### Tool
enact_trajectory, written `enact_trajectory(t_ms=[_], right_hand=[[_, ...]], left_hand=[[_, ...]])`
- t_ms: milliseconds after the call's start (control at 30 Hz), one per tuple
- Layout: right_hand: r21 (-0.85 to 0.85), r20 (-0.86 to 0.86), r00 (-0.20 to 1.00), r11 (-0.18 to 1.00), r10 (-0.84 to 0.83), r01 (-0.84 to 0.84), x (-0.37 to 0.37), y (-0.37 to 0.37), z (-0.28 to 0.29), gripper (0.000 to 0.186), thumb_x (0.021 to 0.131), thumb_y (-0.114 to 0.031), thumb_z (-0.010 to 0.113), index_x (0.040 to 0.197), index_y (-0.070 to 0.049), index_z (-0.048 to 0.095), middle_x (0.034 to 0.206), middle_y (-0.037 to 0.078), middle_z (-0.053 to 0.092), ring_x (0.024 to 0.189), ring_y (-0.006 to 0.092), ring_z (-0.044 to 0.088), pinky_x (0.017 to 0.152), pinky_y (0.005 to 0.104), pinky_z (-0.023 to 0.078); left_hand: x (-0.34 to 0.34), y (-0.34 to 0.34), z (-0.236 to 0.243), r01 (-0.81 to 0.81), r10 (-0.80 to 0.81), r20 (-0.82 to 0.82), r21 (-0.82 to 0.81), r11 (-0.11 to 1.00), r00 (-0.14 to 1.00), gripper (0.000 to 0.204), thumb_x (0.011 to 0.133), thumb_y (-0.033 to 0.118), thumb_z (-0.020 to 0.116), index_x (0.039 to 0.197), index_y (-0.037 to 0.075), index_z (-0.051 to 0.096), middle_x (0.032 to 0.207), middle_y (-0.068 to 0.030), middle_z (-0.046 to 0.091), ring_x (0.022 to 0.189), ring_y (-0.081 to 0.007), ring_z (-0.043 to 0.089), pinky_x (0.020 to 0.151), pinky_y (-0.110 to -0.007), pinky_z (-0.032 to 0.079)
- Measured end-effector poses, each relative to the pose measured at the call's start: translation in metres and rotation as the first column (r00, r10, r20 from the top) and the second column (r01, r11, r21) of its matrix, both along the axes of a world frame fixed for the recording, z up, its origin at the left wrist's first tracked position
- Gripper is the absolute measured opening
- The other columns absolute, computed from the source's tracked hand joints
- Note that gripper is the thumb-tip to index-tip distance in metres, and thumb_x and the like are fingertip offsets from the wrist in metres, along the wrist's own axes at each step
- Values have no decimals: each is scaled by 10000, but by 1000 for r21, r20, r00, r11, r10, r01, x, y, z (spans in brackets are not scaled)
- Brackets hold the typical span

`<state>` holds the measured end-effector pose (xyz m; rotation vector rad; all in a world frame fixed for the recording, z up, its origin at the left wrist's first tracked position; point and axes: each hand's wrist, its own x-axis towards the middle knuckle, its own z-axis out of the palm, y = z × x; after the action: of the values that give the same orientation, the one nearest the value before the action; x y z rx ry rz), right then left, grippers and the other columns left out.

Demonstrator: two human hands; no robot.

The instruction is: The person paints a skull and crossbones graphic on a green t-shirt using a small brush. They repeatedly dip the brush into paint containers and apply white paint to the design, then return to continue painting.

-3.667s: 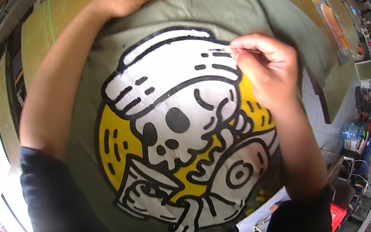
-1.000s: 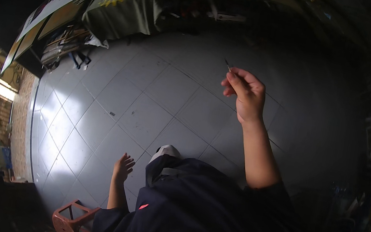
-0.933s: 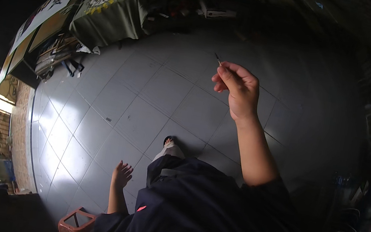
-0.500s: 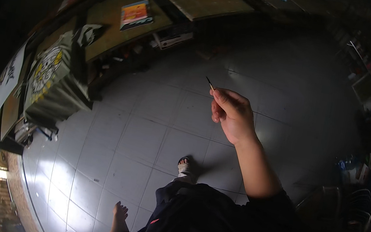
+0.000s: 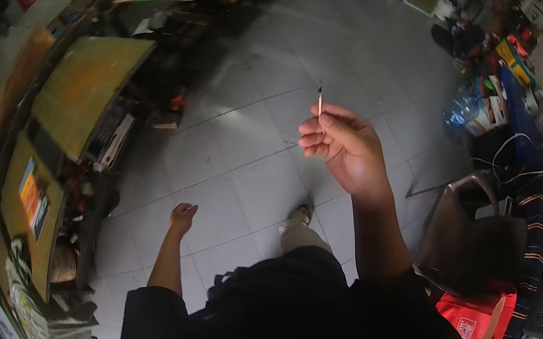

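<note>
My right hand [image 5: 343, 145] is raised in front of me, pinching a thin pale stick with a dark tip [image 5: 320, 99] between thumb and fingers. The stick points up and away, its lower end hidden by the fingers. Lower down on the left, my left hand [image 5: 183, 218] hangs away from my body over the tiled floor. Its fingers are loosely bent, and nothing shows in them.
Wooden tables [image 5: 89, 87] line the left side, with a colourful booklet [image 5: 34, 197] and a dark printed cloth bag [image 5: 44, 304]. At the right stand a brown chair [image 5: 464, 232], a red bag [image 5: 474, 322] and a clear plastic bottle [image 5: 464, 109]. Grey floor tiles [image 5: 226, 184] run between.
My view has swung to the right and along the room, bringing the chair and red bag into clear sight. My right hand still holds the stick, now more upright. The left arm shows more.
</note>
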<state>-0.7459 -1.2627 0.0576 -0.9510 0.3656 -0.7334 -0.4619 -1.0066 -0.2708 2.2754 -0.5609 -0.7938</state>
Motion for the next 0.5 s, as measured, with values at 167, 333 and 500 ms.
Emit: enact_trajectory(t_ms=[167, 333, 500], right_hand=[[78, 92, 993, 995, -77, 70, -20, -141, 7, 176, 925, -110, 523, 1063, -32, 599, 853, 133, 664, 723, 204, 659, 638, 298, 525], [131, -42, 975, 967, -217, 220, -17, -252, 13, 166, 930, -122, 524, 1061, -59, 604, 756, 86, 628, 619, 167, 606, 586, 284, 494], [142, -26, 977, 967, -211, 213, -24, -383, -9, 188, 926, -117, 525, 1082, -26, 576, 747, 91, 618, 620, 167, 597, 576, 305, 489]], left_hand=[[10, -32, -78, 171, -80, -175, 608, 776, 981, 485, 902, 489, 460, 974, 48, 647, 782, -99, 632, 713, -240, 610, 719, -408, 495], [-20, 0, -92, 216, 36, -352, 648, 730, 935, 420, 887, 485, 476, 948, 87, 594, 779, -90, 635, 627, -266, 600, 589, -420, 485], [-9, -93, -80, 321, -47, -392, 673, 667, 919, 358, 867, 385, 504, 1045, 80, 566, 829, -114, 640, 703, -290, 613, 651, -425, 493]])
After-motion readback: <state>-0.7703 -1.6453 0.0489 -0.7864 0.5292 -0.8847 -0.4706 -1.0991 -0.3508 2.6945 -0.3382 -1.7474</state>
